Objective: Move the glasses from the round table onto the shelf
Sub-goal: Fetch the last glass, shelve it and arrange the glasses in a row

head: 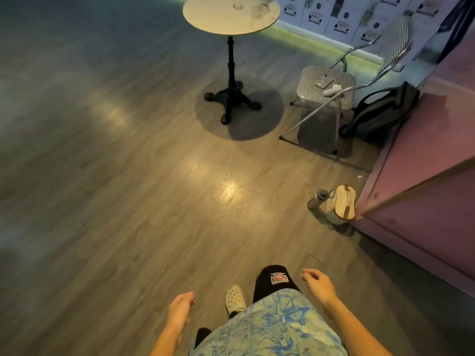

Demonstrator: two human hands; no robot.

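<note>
Step in hand, by my reading: walking toward the round desk to fetch. Left hand and right hand both empty, fingers loosely curled. One glass sits near the desk's centre, faint and blurred. Next move calls for closing the gap, then reaching. Wood-plank floor; checked chair right of the desk; shelf not identifiable.

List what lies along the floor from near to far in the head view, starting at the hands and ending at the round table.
Left hand and right hand, both empty → water bottle with a pale bag beside it → black backpack → checkered chair → round table, with what looks like one clear glass on top.
</note>
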